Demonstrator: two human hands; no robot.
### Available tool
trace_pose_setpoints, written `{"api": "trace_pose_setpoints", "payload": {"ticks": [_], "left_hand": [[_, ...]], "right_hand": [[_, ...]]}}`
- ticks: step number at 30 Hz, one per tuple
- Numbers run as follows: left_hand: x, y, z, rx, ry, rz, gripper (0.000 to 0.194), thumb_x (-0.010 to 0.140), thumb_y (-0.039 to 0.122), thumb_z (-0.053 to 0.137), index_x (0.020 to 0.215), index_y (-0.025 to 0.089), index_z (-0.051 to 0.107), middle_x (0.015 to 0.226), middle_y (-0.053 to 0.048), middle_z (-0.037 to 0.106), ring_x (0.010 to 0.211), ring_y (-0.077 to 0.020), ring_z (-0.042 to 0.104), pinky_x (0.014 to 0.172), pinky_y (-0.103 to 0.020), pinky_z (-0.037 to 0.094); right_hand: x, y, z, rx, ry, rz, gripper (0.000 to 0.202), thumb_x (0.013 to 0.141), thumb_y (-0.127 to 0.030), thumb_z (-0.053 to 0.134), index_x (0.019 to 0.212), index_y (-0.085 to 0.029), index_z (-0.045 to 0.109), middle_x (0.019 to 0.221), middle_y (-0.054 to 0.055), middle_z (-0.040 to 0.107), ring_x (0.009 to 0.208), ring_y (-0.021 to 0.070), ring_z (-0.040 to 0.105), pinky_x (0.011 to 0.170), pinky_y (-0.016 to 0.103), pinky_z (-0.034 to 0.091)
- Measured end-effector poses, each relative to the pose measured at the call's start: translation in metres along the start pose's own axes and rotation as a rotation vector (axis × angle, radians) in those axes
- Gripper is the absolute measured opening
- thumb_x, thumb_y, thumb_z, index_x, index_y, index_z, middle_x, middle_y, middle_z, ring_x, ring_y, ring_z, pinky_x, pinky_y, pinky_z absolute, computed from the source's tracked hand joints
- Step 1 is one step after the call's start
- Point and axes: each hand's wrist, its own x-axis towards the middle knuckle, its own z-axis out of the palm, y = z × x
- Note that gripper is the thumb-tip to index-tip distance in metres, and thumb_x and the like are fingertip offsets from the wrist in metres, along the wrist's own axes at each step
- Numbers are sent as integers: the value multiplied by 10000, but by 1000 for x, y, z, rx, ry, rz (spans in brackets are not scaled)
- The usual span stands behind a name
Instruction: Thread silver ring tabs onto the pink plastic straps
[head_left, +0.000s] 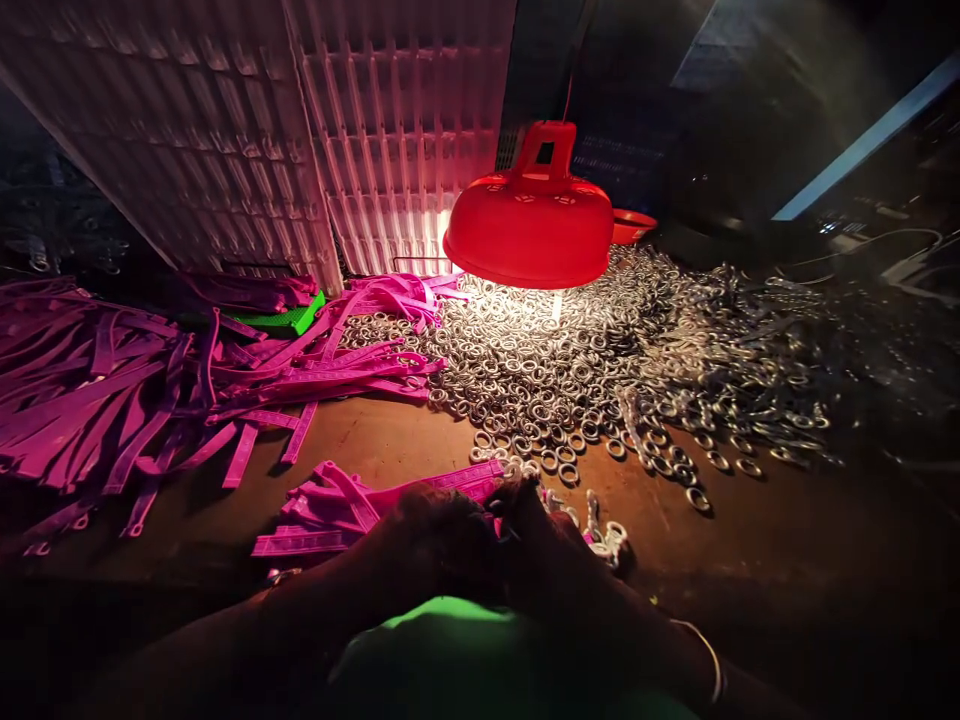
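My left hand (439,535) and my right hand (529,530) meet in dark shadow near the table's front edge. The fingers of my left hand close around pink strap material (472,480), whose end runs to the fingertips of my right hand. What my right fingers grip is too dark to make out. A small pile of pink straps (322,510) lies just left of my left hand. Several metal rings with hooks (611,540) rest right beside my right hand.
A red lamp (529,235) hangs over a wide heap of metal rings (540,370). Many pink straps (97,380) cover the left side, near a green tray (300,315). Ribbed translucent panels (405,130) stand behind. A red bowl (634,222) sits beyond the lamp.
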Motion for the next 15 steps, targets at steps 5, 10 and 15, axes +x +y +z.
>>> {"api": "trace_pose_setpoints", "payload": {"ticks": [5, 10, 15], "left_hand": [[6, -8, -5, -107, -74, 26, 251, 697, 365, 715, 642, 135, 632, 570, -1, 574, 538, -114, 541, 563, -251, 448], [14, -12, -8, -191, -128, -21, 291, 721, 370, 710, 635, 112, 605, 568, 5, 511, 534, -90, 486, 539, -225, 377], [16, -17, -14, -309, -158, 15, 199, 761, 303, 694, 748, 107, 668, 601, 1, 560, 552, -86, 533, 564, -208, 411]], "right_hand": [[6, -14, -3, -64, -134, -47, 304, 866, -345, 531, 1141, -215, 525, 757, 39, 589, 607, 148, 480, 492, 237, 384], [14, -39, -13, -241, -263, -102, 334, 884, -227, 490, 1211, -172, 457, 860, 75, 620, 687, 159, 531, 574, 243, 430], [12, -37, -18, -497, -182, -293, 464, 903, -155, 431, 1355, -125, 326, 1049, 142, 581, 898, 212, 541, 788, 330, 448]]}}
